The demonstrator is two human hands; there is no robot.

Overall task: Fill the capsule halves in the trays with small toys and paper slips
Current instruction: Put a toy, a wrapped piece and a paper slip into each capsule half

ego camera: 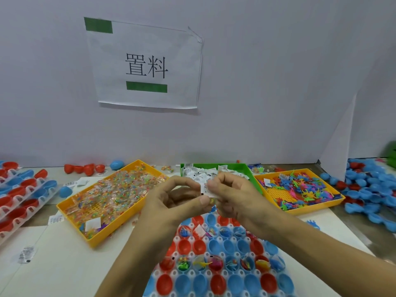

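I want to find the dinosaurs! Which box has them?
Look below the paper sign on the wall, then right past the green tray of paper slips. The yellow tray there holds the small toys; the other yellow tray, on the left, holds clear packets of beads.

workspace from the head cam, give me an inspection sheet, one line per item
surface: pale table, partly dark at right.
job's things: capsule tray, some halves filled; green bin of paper slips; yellow tray of toys; yellow tray of packets.
clutter: loose blue capsule halves; stray slips.
grippers: left hand and right hand pinch one slip.
cables: nothing seen.
surroundings: white wall, taped paper sign.
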